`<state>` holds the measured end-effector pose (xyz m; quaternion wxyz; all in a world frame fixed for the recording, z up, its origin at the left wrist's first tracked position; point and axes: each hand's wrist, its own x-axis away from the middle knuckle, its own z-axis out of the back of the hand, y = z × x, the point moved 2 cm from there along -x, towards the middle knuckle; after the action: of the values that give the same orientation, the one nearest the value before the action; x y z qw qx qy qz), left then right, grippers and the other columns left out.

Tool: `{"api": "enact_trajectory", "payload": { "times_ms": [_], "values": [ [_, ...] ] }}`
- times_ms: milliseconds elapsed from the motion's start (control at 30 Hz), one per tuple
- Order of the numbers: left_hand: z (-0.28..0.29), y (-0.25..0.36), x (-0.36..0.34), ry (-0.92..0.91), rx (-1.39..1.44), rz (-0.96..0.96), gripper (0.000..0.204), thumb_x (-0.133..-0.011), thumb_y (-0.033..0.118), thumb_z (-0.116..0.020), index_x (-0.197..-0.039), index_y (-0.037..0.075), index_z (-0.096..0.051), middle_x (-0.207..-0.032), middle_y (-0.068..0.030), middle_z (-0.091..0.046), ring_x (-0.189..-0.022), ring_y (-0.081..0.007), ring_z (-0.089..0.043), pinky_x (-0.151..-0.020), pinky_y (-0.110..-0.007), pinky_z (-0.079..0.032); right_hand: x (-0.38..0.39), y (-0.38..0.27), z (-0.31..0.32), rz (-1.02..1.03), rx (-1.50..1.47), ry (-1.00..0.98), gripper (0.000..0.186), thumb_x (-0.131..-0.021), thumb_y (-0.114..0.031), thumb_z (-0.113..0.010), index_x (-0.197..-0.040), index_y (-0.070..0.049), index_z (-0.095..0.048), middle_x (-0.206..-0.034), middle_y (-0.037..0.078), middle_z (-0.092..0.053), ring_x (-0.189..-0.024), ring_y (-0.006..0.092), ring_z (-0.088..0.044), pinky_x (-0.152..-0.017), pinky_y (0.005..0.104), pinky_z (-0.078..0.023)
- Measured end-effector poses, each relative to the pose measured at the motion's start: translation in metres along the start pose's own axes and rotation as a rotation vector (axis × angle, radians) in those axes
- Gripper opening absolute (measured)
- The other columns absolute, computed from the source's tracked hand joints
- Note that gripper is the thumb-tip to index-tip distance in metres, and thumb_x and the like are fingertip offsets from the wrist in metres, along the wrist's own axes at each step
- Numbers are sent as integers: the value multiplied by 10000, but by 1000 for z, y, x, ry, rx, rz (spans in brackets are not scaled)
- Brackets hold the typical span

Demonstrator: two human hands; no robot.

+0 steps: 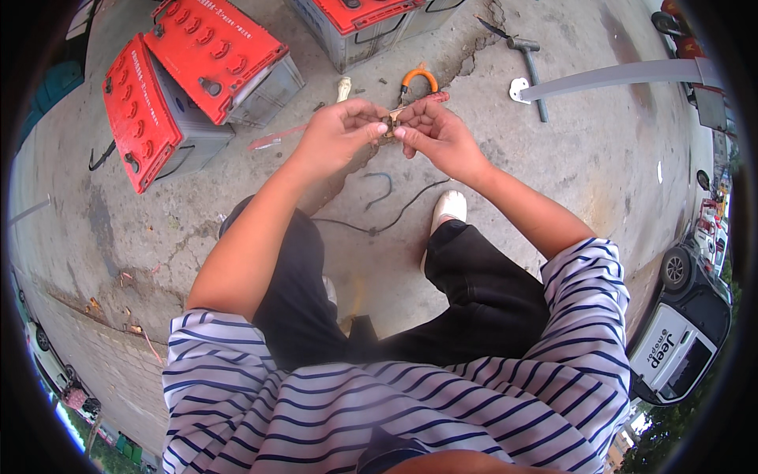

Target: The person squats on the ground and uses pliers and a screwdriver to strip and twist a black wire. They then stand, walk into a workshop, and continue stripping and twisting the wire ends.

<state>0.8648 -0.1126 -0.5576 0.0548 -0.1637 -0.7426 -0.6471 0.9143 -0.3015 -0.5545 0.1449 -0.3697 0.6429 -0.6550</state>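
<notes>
Out in front of me, above the concrete, my left hand (341,138) and my right hand (444,142) meet. Thumbs and fingertips of both pinch a small brass-coloured metal fitting (391,123) between them. It looks like a battery terminal clamp, but its exact shape is partly covered by the fingers. Just beyond the hands on the ground lie an orange curved handle (419,77) and a red-handled tool (439,96), partly hidden by my right hand. A red strip-like piece (276,138) shows beside my left wrist.
Large red-topped batteries (217,51) stand at the far left, another battery (355,20) beyond. A hammer (530,67), a knife (493,28) and a grey bar (616,77) are at right. A black cable (375,231) lies by my feet. A vehicle (683,332) is parked far right.
</notes>
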Motion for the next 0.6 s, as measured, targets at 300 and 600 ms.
{"api": "enact_trajectory", "payload": {
  "times_ms": [300,600],
  "values": [
    [1,7,7,22,-92,-117,241,-863,4,-633,-1098,-24,-587,-1004,-39,-605,-952,-111,-598,-832,-238,-495,-4,-2,-2,-72,-135,-73,225,-948,-204,-568,-1005,14,-560,-849,59,-594,-708,121,-578,-657,273,-497],
    [34,21,18,256,-10,-7,217,-871,56,-605,-1072,-19,-570,-1015,-33,-566,-932,-157,-613,-844,-303,-523,-44,48,36,-252,106,79,281,-921,-247,-582,-977,24,-630,-786,65,-640,-677,122,-615,-664,270,-513]
  ]
}}
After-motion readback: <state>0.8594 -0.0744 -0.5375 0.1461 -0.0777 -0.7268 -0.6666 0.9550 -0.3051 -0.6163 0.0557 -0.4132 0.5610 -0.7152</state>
